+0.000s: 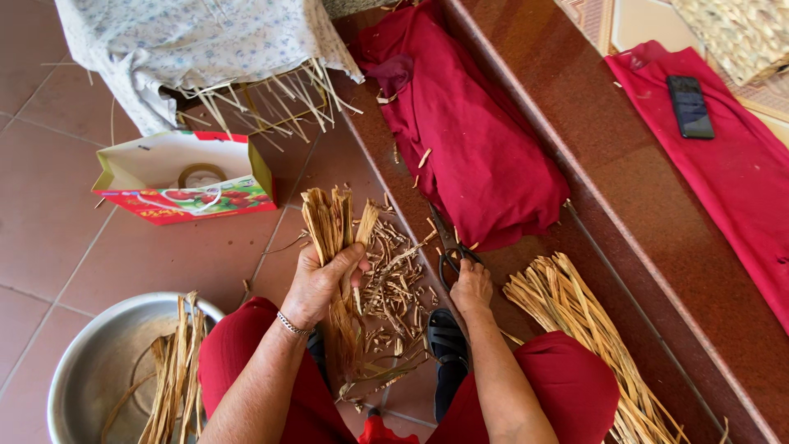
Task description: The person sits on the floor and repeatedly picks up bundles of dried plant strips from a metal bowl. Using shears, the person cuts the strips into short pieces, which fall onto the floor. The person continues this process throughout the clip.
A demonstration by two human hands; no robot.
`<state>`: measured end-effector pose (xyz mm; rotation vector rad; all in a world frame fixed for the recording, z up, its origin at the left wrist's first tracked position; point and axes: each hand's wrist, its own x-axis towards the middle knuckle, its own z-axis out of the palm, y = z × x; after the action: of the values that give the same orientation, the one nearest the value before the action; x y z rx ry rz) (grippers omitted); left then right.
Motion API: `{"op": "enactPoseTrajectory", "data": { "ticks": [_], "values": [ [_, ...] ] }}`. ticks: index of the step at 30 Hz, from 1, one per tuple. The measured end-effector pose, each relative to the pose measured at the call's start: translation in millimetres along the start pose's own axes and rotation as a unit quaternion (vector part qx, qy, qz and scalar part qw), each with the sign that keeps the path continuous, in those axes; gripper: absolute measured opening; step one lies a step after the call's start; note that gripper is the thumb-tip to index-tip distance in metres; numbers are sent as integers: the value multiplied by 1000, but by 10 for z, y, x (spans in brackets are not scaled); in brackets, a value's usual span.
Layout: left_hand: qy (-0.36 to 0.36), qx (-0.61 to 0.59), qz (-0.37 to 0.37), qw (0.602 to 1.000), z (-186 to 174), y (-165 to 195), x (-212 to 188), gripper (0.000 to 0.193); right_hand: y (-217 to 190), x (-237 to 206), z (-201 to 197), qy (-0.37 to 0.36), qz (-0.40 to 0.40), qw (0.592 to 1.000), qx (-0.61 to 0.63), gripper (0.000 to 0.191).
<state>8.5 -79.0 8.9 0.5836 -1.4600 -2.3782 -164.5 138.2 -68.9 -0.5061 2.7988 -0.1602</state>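
Gripping a bundle of dry, straw-coloured reed strips (330, 238) upright in a closed fist, the left hand (320, 284) is wearing a silver bracelet at the wrist. The right hand (471, 288) is reaching onto the step, its fingers curling at the handles of black scissors (448, 247); whether they are holding them I cannot tell. Short cut scraps of reed (390, 279) are littering the reddish-brown tiled floor (49, 230) between the hands. A sheaf of long pale strips (575, 321) is lying on the polished brown stone step (592, 148) by the right knee, beside a crumpled dark red cloth (468, 140). A round metal basin (90, 370) with more strips is sitting at the left knee, and a red and white paper bag (181, 177) is lying farther off.
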Motion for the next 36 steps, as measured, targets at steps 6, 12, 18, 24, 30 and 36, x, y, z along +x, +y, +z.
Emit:
{"op": "enactPoseTrajectory", "data": {
  "ticks": [6, 12, 18, 24, 30, 36],
  "values": [
    [7, -18, 16, 1000, -54, -10, 2, 11, -69, 127, -2, -30, 8, 999, 7, 66],
    [13, -6, 21, 1000, -55, -30, -17, 13, -142, 193, -97, -95, 122, 971, 184, 84],
    [16, -2, 30, 999, -112, 92, -99, 12, -88, 127, 17, -31, 112, 822, 557, 74],
    [18, 14, 71, 997, -189, 231, -185, 12, -223, -327, 210, -44, 50, 724, 686, 56],
    [31, 4, 81, 996, -200, 358, -249, 10, -402, -797, 520, -105, 109, 765, 626, 49],
    [25, 22, 102, 994, -264, 358, -326, 11, -358, -638, 631, -169, 157, 840, 491, 81]
  ]
}}
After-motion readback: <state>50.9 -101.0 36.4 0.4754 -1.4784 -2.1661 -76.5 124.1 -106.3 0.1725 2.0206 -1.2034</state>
